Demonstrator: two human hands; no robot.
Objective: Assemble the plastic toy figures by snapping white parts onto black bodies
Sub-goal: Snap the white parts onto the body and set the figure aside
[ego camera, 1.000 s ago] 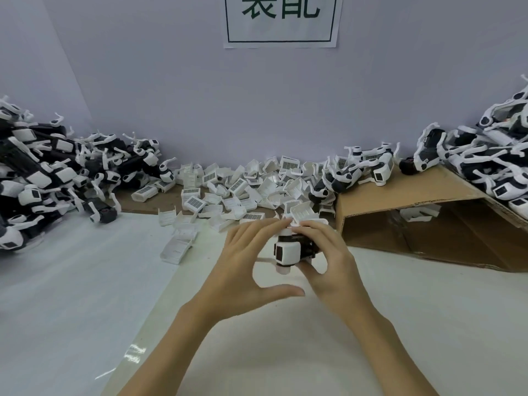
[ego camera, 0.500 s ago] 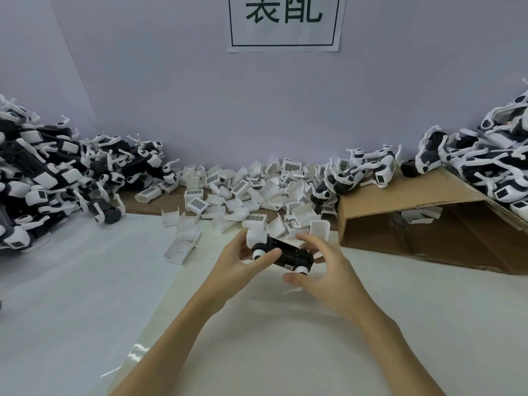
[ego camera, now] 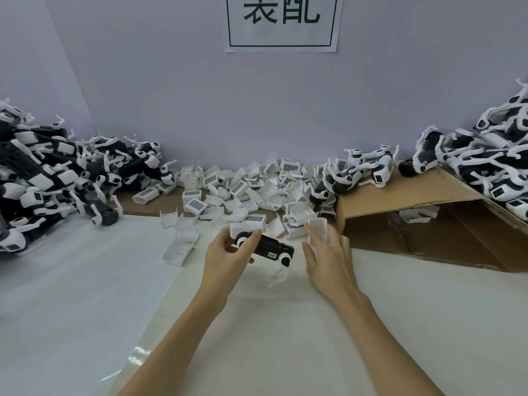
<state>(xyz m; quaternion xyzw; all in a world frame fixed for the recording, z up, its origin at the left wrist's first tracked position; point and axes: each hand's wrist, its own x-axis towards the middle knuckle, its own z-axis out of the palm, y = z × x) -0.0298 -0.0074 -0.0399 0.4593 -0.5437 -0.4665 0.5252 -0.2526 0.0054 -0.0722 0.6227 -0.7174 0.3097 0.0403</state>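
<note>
Left hand (ego camera: 225, 257) grips our black body (ego camera: 271, 247), right hand (ego camera: 328, 258) open beside it; we'd pinch that upright white part (ego camera: 317, 228), align squarely, then press.

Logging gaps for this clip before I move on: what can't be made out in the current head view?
- Small label on the black body: print too small to read.
- Left hand: grips the body's near end; fingers cover what is fitted there.
- Right hand: seen from the back; contact with the white part beyond it is unclear.
- Wall sign: top cut off by the frame edge.
- Cardboard box: interior shadowed.
</note>
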